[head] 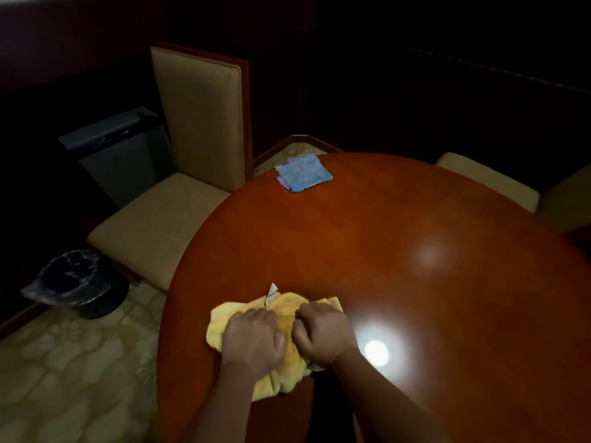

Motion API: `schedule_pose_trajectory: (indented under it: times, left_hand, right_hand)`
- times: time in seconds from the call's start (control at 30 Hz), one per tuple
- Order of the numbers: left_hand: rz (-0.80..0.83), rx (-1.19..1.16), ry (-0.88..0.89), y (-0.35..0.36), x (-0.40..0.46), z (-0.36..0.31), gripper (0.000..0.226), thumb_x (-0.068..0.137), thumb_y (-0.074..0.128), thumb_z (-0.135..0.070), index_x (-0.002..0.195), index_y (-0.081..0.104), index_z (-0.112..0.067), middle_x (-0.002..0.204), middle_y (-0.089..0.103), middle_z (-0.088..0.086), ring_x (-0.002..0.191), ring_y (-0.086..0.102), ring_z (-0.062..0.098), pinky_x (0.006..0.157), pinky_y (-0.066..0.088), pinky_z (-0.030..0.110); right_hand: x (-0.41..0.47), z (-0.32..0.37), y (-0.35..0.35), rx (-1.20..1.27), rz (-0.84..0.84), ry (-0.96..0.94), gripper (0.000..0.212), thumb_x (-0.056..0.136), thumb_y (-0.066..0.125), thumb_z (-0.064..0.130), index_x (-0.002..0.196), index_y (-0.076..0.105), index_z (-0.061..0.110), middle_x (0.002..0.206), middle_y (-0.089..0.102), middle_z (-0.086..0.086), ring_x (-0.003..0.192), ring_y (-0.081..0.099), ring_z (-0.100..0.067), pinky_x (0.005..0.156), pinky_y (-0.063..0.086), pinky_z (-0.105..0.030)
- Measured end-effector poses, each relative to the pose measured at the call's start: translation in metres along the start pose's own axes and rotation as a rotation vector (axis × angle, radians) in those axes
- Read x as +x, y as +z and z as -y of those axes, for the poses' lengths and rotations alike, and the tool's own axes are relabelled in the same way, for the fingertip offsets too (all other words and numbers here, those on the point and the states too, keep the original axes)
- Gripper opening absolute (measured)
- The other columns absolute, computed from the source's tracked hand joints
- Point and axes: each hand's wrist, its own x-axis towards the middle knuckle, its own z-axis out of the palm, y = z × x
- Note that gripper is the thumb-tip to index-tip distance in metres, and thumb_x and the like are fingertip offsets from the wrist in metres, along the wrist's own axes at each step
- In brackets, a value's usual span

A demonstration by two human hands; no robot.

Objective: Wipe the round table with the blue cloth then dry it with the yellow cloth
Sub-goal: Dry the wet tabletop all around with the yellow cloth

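The round table [399, 225] has a glossy red-brown top that fills the right half of the view. A crumpled yellow cloth [284, 318] with a white tag lies at the table's near left edge. My left hand [256, 338] presses down on its left part with fingers curled into the fabric. My right hand [323, 332] grips a bunched fold of the same cloth right beside it. The blue cloth [303, 173] lies folded flat at the table's far edge, well apart from both hands.
A beige padded chair [179, 187] stands at the table's left, another pale chair [492, 183] at the far right. A black-lined waste bin [76, 282] sits on the patterned floor at left, a dark cabinet [121, 151] behind it. Lamp glare reflects on the tabletop.
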Motion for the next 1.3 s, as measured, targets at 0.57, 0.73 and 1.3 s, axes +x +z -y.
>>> schedule_pose_trajectory:
  times: [0.57, 0.73, 1.3]
  left_hand:
    - [-0.252, -0.108, 0.094, 0.011, 0.077, 0.0, 0.026, 0.07, 0.037, -0.03, 0.058, 0.057, -0.018, 0.055, 0.054, -0.003, 0.049, 0.054, 0.017, 0.049, 0.044, 0.031]
    - [-0.369, -0.177, 0.09, 0.007, 0.131, 0.014, 0.025, 0.068, 0.037, -0.028, 0.055, 0.054, -0.015, 0.052, 0.052, 0.0, 0.046, 0.051, 0.02, 0.049, 0.041, 0.026]
    - [-0.29, -0.031, 0.064, -0.01, 0.203, 0.035, 0.027, 0.089, 0.03, -0.033, 0.078, 0.048, -0.017, 0.082, 0.059, 0.0, 0.074, 0.053, 0.02, 0.065, 0.033, 0.032]
  right_hand:
    - [0.048, -0.047, -0.009, -0.058, -0.107, -0.074, 0.027, 0.079, 0.043, 0.037, 0.068, 0.06, 0.019, 0.059, 0.054, 0.002, 0.052, 0.055, -0.018, 0.047, 0.024, -0.019]
    - [0.106, -0.065, -0.007, -0.087, -0.112, -0.089, 0.029, 0.08, 0.042, 0.037, 0.068, 0.06, 0.017, 0.059, 0.054, 0.001, 0.051, 0.054, -0.019, 0.049, 0.022, -0.019]
    - [0.177, -0.08, -0.002, -0.215, -0.107, 0.055, 0.052, 0.075, 0.01, 0.051, 0.077, 0.05, 0.018, 0.075, 0.055, -0.003, 0.07, 0.052, -0.025, 0.055, 0.026, -0.028]
